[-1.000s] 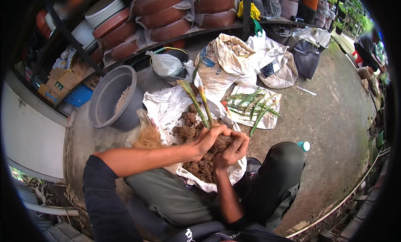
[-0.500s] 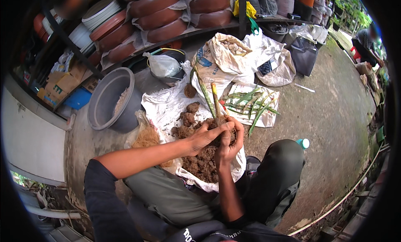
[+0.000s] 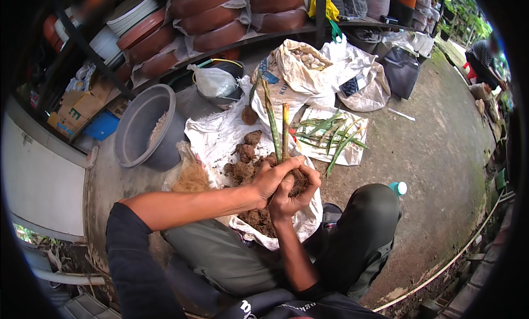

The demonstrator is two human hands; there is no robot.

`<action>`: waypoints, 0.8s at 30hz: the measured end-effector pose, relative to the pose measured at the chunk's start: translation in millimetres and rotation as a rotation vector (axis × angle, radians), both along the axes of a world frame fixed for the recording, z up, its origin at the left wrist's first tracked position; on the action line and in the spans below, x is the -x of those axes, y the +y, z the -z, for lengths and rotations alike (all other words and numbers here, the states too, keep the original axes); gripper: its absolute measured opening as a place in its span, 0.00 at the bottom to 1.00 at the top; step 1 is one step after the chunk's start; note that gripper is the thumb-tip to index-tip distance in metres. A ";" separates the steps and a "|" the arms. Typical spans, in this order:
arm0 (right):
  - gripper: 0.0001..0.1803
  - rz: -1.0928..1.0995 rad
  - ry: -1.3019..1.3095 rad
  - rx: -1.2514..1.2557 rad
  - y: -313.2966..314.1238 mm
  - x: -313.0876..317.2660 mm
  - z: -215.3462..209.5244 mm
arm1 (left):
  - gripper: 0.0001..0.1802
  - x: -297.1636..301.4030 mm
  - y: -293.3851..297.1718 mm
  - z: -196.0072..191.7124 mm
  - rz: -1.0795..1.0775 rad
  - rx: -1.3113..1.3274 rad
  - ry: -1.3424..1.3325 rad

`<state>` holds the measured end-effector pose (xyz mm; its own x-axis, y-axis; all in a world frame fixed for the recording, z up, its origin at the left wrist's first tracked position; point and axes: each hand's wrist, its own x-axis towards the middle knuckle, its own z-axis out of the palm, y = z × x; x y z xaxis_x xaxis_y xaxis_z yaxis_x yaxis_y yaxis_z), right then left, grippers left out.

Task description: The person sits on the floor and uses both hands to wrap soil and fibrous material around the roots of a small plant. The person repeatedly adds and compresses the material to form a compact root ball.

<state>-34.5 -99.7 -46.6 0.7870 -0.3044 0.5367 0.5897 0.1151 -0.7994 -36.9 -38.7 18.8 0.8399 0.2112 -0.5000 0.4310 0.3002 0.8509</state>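
A plant with a stiff green leaf [image 3: 272,123] and a yellow-brown cut stem [image 3: 285,126] stands upright between my hands. Its brown fibrous root ball [image 3: 300,182] is cupped by both of them. My left hand [image 3: 269,181] wraps the left side, thumb across the top. From the right and below, my right hand [image 3: 295,196] closes its fingers round the same ball, which hides much of it. Beneath lies loose brown soil [image 3: 258,222] on a white sack [image 3: 212,133]. Several round soil balls [image 3: 246,152] sit beyond my left hand.
Cut green leaves [image 3: 343,141] lie on a flat white sack at the right. A grey tub [image 3: 144,129] and tan fibre [image 3: 191,177] are to the left. An open sack of pale lumps [image 3: 303,71] stands behind. Brown pots [image 3: 212,21] fill the rack. Another person [image 3: 485,57] is far right.
Both hands have shifted slightly left and nearer to me with the plant. My right hand's grip has turned round the root ball, and the leaf and stem stand straighter.
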 end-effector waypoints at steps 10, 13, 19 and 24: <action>0.27 -0.058 0.077 0.165 -14.8 -20.1 -3.5 | 0.23 -6.0 4.4 -1.1 -0.043 0.297 -0.014; 0.24 0.002 0.041 0.090 -7.9 -12.7 -3.9 | 0.22 -3.6 8.4 7.8 0.029 0.336 -0.067; 0.19 0.057 0.049 0.029 -7.7 -11.1 8.5 | 0.19 1.3 -3.0 16.7 -0.036 0.216 -0.024; 0.19 0.000 -0.021 -0.096 -3.6 -7.4 11.5 | 0.11 4.7 -3.4 17.2 -0.009 0.066 -0.015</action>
